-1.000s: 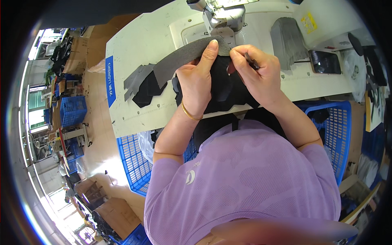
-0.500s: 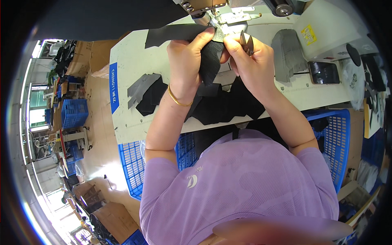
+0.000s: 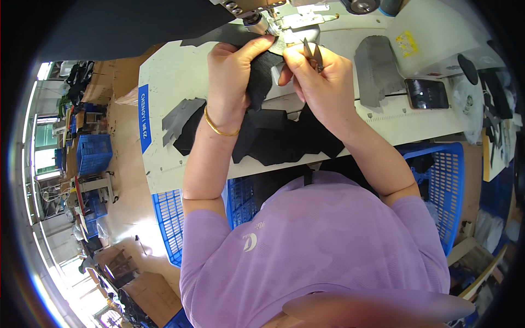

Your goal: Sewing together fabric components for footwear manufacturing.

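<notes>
My left hand (image 3: pixel 232 74) grips a black fabric piece (image 3: pixel 260 76) and holds it up toward the sewing machine head (image 3: pixel 257 16) at the top of the white table (image 3: pixel 175 82). My right hand (image 3: pixel 314 71) holds small thread snips (image 3: pixel 311 53), blades pointing up, right beside the fabric's edge near the needle area. More black fabric (image 3: pixel 284 139) hangs over the table's near edge below both hands. A gold bangle sits on my left wrist.
A stack of grey and black cut pieces (image 3: pixel 183 123) lies at the table's left. A grey piece (image 3: pixel 377 68) and a phone (image 3: pixel 424 93) lie to the right. Blue crates (image 3: pixel 437 180) stand under the table on both sides.
Both hands have lifted the black fabric from the table surface up toward the machine head. The snips in my right hand now point upward beside the fabric.
</notes>
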A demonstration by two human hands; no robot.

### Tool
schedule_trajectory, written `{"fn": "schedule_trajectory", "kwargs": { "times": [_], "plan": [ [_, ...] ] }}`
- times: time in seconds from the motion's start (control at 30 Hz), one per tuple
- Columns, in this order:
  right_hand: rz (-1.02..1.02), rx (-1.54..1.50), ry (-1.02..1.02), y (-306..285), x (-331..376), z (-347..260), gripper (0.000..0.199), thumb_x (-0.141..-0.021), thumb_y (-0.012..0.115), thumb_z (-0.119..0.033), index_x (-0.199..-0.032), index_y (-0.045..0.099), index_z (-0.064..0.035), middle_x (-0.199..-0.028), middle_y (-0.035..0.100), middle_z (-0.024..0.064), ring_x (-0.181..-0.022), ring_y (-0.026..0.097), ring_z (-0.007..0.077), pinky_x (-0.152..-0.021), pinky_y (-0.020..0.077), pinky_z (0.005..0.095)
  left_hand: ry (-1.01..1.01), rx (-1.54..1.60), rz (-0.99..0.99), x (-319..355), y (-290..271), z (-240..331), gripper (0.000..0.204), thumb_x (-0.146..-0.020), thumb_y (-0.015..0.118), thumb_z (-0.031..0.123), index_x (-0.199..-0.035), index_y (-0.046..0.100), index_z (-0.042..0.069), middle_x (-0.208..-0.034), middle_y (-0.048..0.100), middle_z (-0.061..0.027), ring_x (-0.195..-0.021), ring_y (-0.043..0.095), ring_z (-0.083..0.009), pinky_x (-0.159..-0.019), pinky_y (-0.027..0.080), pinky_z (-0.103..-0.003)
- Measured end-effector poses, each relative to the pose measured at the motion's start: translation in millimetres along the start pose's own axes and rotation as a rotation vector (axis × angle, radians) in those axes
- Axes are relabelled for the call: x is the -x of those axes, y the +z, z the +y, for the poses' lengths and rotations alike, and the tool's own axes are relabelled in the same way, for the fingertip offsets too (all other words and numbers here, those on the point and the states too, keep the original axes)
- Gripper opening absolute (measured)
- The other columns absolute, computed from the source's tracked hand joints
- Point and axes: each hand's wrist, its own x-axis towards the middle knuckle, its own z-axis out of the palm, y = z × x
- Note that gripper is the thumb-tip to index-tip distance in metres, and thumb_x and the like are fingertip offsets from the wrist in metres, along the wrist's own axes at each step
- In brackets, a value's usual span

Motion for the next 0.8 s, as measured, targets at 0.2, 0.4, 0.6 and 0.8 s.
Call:
{"fn": "schedule_trajectory", "kwargs": {
  "times": [0.2,0.4,0.6,0.8],
  "plan": [
    [0.007,0.055,-0.038,1.4,-2.9,-3.5,0.029,-0.088,0.055,-0.018,-0.064,0.060,-0.0017,-0.051,0.057,0.0012,-0.047,0.048,0.0065,-0.047,0.0379,0.0263,-0.034,-0.028,-0.040,-2.2,-7.2,2.7,0.017,-0.082,0.072,0.005,-0.089,0.069,-0.010,-0.080,0.069,-0.0119,-0.064,0.064,-0.0133,-0.056,0.049,-0.024],
    [0.002,0.007,-0.039,-1.1,-0.9,0.4,0.028,-0.087,0.056,-0.017,-0.063,0.059,-0.0025,-0.050,0.054,-0.0008,-0.046,0.044,0.0044,-0.045,0.0346,0.0247,-0.121,-0.111,-0.101,0.5,-10.1,11.1,0.018,-0.083,0.071,0.005,-0.092,0.068,-0.010,-0.083,0.070,-0.0119,-0.067,0.064,-0.0123,-0.059,0.050,-0.024],
    [-0.014,-0.012,-0.010,-0.4,-1.6,0.1,0.027,-0.088,0.056,-0.017,-0.067,0.063,-0.0024,-0.050,0.055,-0.0004,-0.044,0.041,0.0037,-0.043,0.0323,0.0241,-0.037,-0.111,-0.073,-5.2,-10.0,7.6,0.014,-0.084,0.069,0.002,-0.093,0.069,-0.009,-0.085,0.070,-0.0115,-0.070,0.066,-0.0128,-0.062,0.052,-0.024],
    [-0.037,-0.047,0.046,-1.5,2.2,-2.8,0.022,-0.089,0.056,-0.016,-0.078,0.068,-0.0009,-0.054,0.059,-0.0001,-0.044,0.042,0.0025,-0.041,0.0324,0.0231,0.011,-0.072,-0.087,-15.3,-10.6,4.1,0.013,-0.083,0.066,-0.002,-0.093,0.070,-0.009,-0.084,0.070,-0.0118,-0.070,0.066,-0.0133,-0.063,0.053,-0.024]
  ]
}}
